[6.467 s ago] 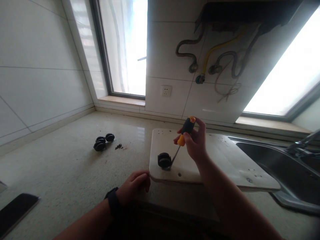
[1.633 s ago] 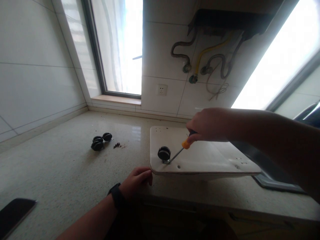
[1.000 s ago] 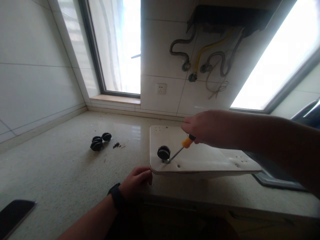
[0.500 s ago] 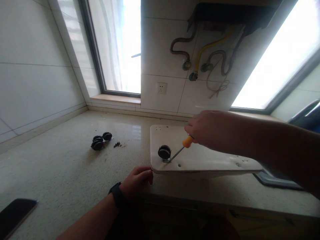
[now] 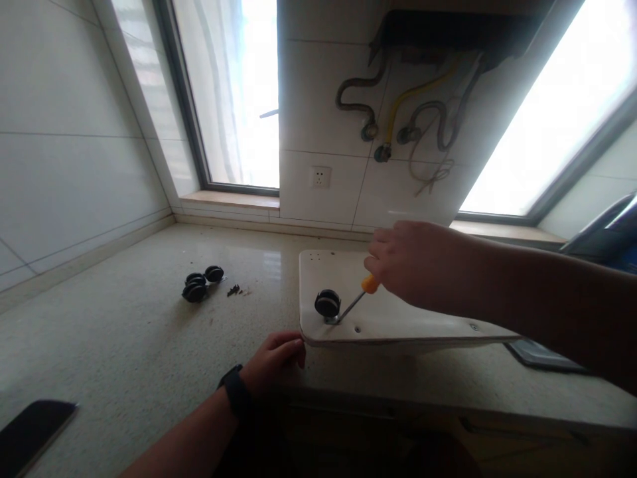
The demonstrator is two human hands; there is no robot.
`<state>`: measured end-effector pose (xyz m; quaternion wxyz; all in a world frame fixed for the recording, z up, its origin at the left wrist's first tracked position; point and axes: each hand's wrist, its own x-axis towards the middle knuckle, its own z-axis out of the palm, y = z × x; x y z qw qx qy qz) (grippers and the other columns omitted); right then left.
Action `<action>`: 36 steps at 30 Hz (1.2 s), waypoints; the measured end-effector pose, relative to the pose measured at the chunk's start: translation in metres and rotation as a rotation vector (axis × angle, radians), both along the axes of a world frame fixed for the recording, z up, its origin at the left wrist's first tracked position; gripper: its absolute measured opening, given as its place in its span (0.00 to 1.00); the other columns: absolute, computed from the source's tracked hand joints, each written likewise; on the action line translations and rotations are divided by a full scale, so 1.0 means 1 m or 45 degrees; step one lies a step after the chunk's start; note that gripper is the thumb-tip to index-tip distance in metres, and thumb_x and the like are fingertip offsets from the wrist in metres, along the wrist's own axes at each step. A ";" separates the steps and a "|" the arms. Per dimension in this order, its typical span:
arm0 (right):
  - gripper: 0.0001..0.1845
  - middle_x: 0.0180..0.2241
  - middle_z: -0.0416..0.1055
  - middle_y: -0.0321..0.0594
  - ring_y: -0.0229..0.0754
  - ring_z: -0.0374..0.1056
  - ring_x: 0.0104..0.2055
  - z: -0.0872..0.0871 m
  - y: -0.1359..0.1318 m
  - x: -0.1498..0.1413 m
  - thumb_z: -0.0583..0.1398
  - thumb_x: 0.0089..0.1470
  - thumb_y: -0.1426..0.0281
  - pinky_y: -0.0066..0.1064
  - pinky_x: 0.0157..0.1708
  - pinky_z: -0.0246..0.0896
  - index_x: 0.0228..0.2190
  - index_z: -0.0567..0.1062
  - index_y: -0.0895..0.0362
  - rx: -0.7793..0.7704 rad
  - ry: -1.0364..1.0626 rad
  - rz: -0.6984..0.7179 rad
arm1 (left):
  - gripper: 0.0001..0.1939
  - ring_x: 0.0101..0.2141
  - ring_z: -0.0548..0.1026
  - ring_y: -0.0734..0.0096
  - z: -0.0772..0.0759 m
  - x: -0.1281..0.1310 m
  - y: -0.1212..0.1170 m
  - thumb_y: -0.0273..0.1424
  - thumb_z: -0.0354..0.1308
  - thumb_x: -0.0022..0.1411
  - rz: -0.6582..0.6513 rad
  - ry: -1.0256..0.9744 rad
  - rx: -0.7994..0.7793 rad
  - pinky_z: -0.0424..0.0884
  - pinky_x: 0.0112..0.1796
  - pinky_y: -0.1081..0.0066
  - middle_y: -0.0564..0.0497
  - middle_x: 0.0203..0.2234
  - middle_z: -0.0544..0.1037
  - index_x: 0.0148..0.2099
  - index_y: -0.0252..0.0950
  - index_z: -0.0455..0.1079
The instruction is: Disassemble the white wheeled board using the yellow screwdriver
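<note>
My right hand [image 5: 405,262] is wrapped round the yellow handle of a screwdriver [image 5: 369,284], whose shaft slants down to the left. Its tip meets the metal plate of a black caster [image 5: 327,303]. This caster stands wheel-up near the left front corner of a white board [image 5: 418,317] with rounded corners. My left hand [image 5: 279,355], closed with the thumb on top, grips the board's left front corner; its fingertips are partly hidden. Several screws [image 5: 233,290] lie in a small heap to the left, beside more black casters [image 5: 195,287].
The board rests on a speckled stone countertop [image 5: 124,345]. A dark phone [image 5: 34,431] lies at the lower left. At right is a sink edge [image 5: 542,358] under my forearm. Hoses [image 5: 393,119] and a wall socket [image 5: 321,177] are on the tiled wall behind.
My right hand and the screwdriver handle have shifted slightly left, with the tip still at the caster's plate. My left hand stays at the board's corner.
</note>
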<state>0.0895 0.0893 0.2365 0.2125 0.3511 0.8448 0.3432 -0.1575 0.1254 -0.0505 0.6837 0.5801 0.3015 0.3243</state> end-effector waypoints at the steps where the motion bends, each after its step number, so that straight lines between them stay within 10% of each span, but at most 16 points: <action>1: 0.06 0.28 0.71 0.40 0.47 0.68 0.34 0.000 0.001 0.001 0.62 0.59 0.73 0.37 0.30 0.45 0.30 0.75 0.56 0.017 -0.011 0.028 | 0.20 0.29 0.65 0.71 0.000 0.000 0.000 0.47 0.61 0.65 0.004 0.003 0.006 0.60 0.33 0.70 0.52 0.25 0.71 0.33 0.33 0.75; 25: 0.06 0.28 0.70 0.36 0.36 0.60 0.22 0.003 -0.006 -0.013 0.60 0.60 0.76 0.35 0.23 0.37 0.30 0.73 0.56 0.043 0.089 0.079 | 0.21 0.28 0.65 0.72 0.000 0.000 0.001 0.46 0.60 0.66 -0.006 0.007 0.041 0.59 0.32 0.71 0.52 0.24 0.70 0.32 0.33 0.74; 36: 0.08 0.27 0.72 0.38 0.45 0.66 0.35 -0.001 0.004 0.000 0.63 0.58 0.76 0.37 0.32 0.44 0.27 0.74 0.56 0.023 0.037 0.188 | 0.22 0.28 0.65 0.71 0.006 0.000 -0.001 0.47 0.59 0.66 -0.004 0.049 0.071 0.59 0.32 0.70 0.52 0.24 0.70 0.30 0.33 0.73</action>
